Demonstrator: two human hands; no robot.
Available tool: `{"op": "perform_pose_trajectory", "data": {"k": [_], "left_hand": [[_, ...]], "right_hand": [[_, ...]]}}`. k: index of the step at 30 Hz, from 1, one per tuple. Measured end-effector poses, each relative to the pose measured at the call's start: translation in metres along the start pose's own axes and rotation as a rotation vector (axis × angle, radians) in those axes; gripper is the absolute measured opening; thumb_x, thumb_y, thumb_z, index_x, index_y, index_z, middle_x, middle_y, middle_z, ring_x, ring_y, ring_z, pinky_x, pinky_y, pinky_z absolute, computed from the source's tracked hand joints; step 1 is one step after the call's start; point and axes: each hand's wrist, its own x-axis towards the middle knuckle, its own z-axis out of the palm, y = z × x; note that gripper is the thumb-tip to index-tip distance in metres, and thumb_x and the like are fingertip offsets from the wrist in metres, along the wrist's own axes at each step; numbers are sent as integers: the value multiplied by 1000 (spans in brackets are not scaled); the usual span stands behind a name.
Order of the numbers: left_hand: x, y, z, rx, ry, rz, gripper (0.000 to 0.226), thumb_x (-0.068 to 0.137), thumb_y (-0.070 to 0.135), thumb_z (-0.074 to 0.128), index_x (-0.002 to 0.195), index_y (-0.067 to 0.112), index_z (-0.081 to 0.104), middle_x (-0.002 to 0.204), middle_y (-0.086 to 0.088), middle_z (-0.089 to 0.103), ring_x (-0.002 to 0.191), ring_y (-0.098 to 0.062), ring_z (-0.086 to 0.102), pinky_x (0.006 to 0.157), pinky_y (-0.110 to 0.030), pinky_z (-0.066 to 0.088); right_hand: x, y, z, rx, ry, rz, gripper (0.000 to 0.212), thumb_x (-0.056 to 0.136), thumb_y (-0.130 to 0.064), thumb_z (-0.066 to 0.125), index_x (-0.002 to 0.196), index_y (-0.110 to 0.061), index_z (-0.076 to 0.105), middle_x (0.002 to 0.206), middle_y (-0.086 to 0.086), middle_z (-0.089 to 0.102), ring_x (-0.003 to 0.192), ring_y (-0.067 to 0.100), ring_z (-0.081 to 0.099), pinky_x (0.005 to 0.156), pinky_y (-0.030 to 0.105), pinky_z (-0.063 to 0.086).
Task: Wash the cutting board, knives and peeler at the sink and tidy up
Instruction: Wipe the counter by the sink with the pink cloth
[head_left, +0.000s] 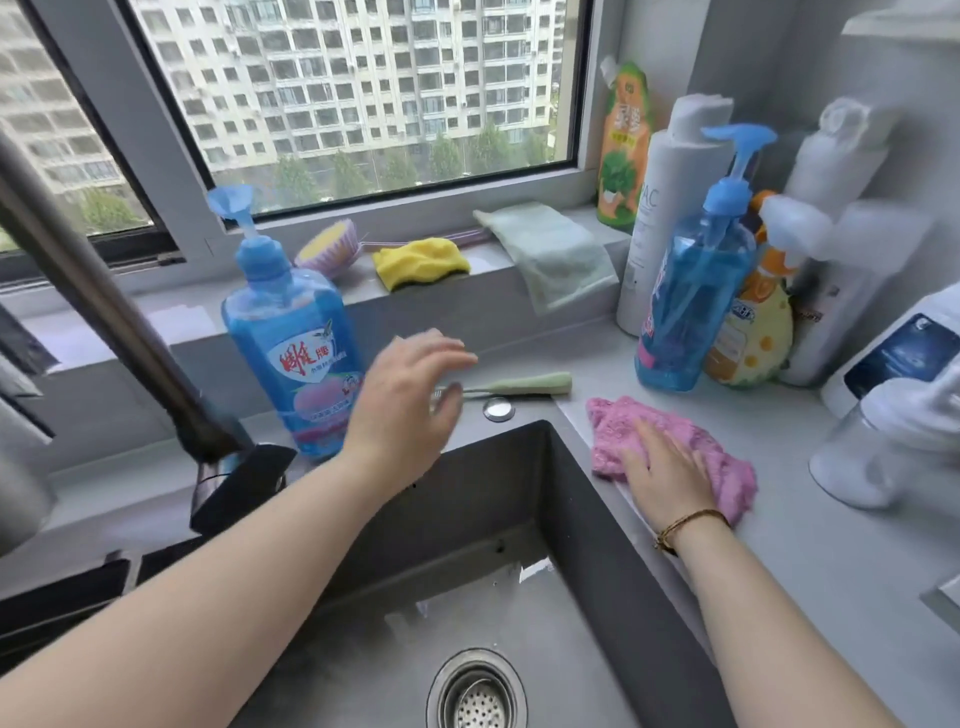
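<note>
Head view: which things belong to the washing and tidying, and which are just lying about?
In the job: green-handled utensil, sink, dish soap bottle, pink cloth under right hand.
Lying about: yellow sponge, pale green cloth, purple brush, second blue bottle.

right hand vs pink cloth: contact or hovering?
Touching. The head view shows the right hand lying flat on the pink cloth, palm and straight fingers pressed onto it with no gap visible.

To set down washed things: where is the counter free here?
Bare counter lies right of the sink, nearer than the pink cloth under the right hand. The back corner is crowded with bottles.
</note>
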Motion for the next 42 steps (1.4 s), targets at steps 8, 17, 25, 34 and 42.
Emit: {"op": "perform_pose_trajectory", "data": {"k": [8,17,25,34,42], "left_hand": [[51,-10,81,294,-470,-89,48,97,23,37,144,18,28,149,2,33,138,-15,26,112,-29,8],[72,-22,123,401,-517,-3,42,93,25,47,135,22,42,136,-1,47,127,-20,40,106,-27,17],[96,-26,89,117,-296,-120,31,93,16,47,121,20,59,117,-8,55,111,-27,50,86,-33,39],[101,-43,28,39,-218,-114,29,87,8,56,114,13,64,106,-15,62,101,-29,54,80,-25,35],[93,-52,47,43,-240,-175,29,89,10,54,116,17,63,98,-9,57,99,-27,51,77,-26,31]], "right_hand": [[17,18,-2,-258,-61,-121,50,99,-34,22,146,-32,8,157,-6,-1,144,15,1,117,34,-1],[20,20,0,-263,-62,-116,52,99,-35,22,146,-33,3,156,-7,-5,144,13,-4,116,33,-5],[37,-2,11,-232,-42,-124,51,100,-31,21,148,-24,4,157,0,-3,144,16,-3,116,31,-7],[104,-108,59,-226,-81,-328,54,94,-21,38,144,-14,20,154,6,14,142,23,12,116,38,5],[59,-140,89,-301,-191,-789,44,98,-21,32,141,-19,27,153,2,19,140,21,16,116,40,7]]}}
